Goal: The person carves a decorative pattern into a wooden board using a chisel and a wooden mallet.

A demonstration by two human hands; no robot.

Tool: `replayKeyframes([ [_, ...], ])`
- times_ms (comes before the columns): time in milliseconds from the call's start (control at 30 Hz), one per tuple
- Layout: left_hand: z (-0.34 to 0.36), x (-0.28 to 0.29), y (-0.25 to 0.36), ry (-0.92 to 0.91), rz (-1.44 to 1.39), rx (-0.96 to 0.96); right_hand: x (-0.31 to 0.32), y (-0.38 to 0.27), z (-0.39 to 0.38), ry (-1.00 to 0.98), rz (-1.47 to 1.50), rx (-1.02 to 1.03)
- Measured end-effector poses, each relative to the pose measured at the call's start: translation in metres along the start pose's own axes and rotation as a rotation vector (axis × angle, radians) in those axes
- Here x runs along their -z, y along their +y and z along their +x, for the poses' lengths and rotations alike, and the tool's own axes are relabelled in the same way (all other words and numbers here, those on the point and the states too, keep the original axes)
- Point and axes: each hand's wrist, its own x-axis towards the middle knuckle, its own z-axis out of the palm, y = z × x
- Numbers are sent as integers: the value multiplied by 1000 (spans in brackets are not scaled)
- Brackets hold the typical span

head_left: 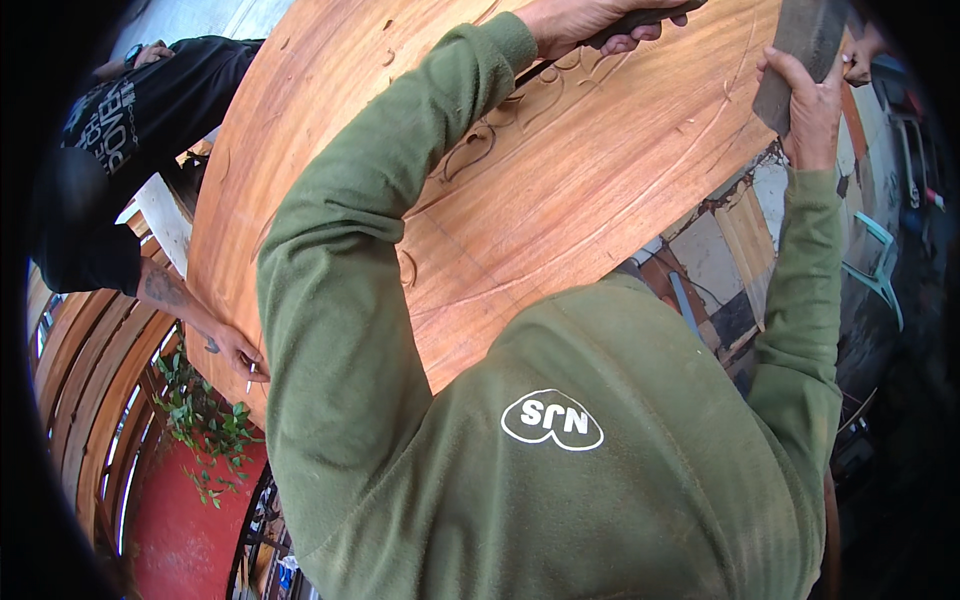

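My left hand (582,22) grips a black handle (630,28) at the top, above a reddish wooden board (500,250); a thin dark length shows below it, partly hidden by my sleeve. My right hand (808,105) holds a dark rectangular block (780,70) at the board's upper right edge. The board has carved curling lines (480,135) and faint pencil marks. Another person's hand (858,62) is beside the block at far right.
A person in a black shirt (120,120) stands at left, one hand (240,350) at the board's edge. Beyond are a slatted wooden bench (110,400), plants (200,420), a red surface (180,510), patchwork flooring (720,250) and a pale blue chair (880,270).
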Motion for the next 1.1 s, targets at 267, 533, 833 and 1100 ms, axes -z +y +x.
replayKeyframes([
  [267,-19,2,18,131,-18,-56,-16,8,24,-93,-20,217],
  [533,-17,34,-4,296,79,82,-32,-43,21,-262,-382,186],
  [833,-17,30,11,388,66,13,-32,-27,64,-303,-454,386],
  [1100,-25,31,19,502,33,-10,-64,-87,76,-151,223,185],
])
